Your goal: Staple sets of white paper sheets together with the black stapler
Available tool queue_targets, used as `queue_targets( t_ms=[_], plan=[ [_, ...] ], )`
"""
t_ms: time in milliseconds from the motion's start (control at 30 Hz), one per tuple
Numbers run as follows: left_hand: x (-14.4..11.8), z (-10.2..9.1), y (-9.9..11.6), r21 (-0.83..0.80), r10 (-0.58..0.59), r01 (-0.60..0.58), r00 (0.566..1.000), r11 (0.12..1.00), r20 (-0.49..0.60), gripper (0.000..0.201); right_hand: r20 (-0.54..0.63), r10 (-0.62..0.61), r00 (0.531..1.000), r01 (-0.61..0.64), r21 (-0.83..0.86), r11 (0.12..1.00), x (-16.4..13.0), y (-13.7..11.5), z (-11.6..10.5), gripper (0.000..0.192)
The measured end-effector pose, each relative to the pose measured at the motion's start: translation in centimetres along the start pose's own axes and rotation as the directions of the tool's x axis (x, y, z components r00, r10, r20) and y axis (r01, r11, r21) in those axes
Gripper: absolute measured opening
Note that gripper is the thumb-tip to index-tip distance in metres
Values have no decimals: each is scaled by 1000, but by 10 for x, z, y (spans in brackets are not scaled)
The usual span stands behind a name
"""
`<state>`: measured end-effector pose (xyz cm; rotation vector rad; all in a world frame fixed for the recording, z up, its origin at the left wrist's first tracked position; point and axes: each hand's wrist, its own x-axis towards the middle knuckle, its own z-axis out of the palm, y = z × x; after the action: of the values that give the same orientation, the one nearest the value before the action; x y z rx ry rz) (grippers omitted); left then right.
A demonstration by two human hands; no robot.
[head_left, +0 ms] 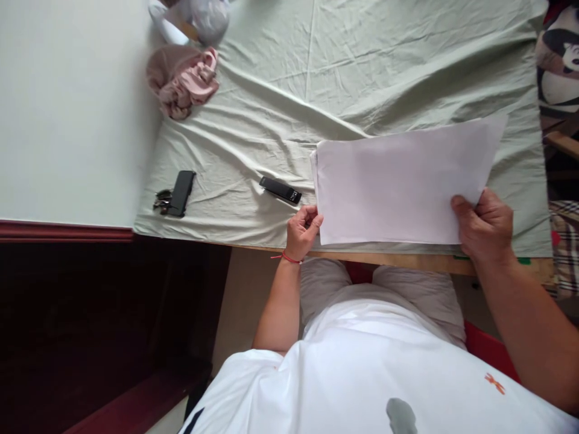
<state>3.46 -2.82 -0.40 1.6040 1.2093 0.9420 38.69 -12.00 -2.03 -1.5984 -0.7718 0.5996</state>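
Observation:
A stack of white paper sheets point(398, 187) is held a little above a table covered in pale green cloth point(280, 78). My left hand point(304, 230), with a red thread at its wrist, pinches the stack's near left corner. My right hand point(486, 228) grips the near right corner, thumb on top. A black stapler point(280, 190) lies on the cloth just left of the paper, close to my left hand.
A black phone point(181, 193) with dark keys beside it lies near the table's left edge. A crumpled pink cloth point(185, 81) and a white plastic bag point(199, 18) sit at the far left. A white wall is on the left, patterned fabric at the right edge.

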Motion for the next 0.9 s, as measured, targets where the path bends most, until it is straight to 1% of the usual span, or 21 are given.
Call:
queue_targets(
  t_ms=[67, 100, 233, 300, 400, 467, 500, 600, 767, 833, 900],
  plan=[
    [0, 0, -2, -37, -6, 7, 1000, 999, 22, 39, 14, -14, 1000, 13, 58, 998, 1, -1, 1, 36],
    [0, 1, -2, -41, -10, 11, 1000, 999, 15, 39, 16, -14, 1000, 13, 69, 998, 1, -1, 1, 36],
    [2, 3, -1, 12, -3, 4, 999, 1000, -54, 42, 11, -19, 1000, 17, 107, 994, 2, -2, 3, 37],
    [2, 3, 3, 39, 5, -2, 998, 999, -62, 46, 18, -35, 999, 32, 151, 988, 2, -3, 4, 37],
    [1, 1, 7, 24, 23, -24, 1000, 999, 3, 44, 21, -41, 999, 36, 181, 983, 2, -4, 5, 37],
    [1, 0, 8, 17, 45, -46, 998, 999, 51, 39, 7, -33, 999, 31, 153, 988, 2, -4, 5, 38],
    [1, 0, 8, 25, 51, -53, 997, 998, 57, 38, -1, -27, 1000, 27, 135, 990, 2, -4, 5, 38],
    [2, 2, 7, 68, 43, -45, 999, 997, 20, 38, -9, -19, 1000, 20, 125, 992, 3, -4, 5, 37],
    [3, 3, 9, 127, 55, -50, 998, 991, -37, 51, 2, -25, 1000, 24, 146, 989, 3, -7, 7, 39],
    [3, 2, 12, 98, 51, -49, 999, 994, -20, 53, -7, -28, 1000, 28, 151, 988, 3, -9, 8, 40],
    [2, 1, 13, 37, 45, -46, 998, 998, 33, 48, -9, -33, 999, 35, 174, 984, 3, -9, 8, 40]
  ],
)
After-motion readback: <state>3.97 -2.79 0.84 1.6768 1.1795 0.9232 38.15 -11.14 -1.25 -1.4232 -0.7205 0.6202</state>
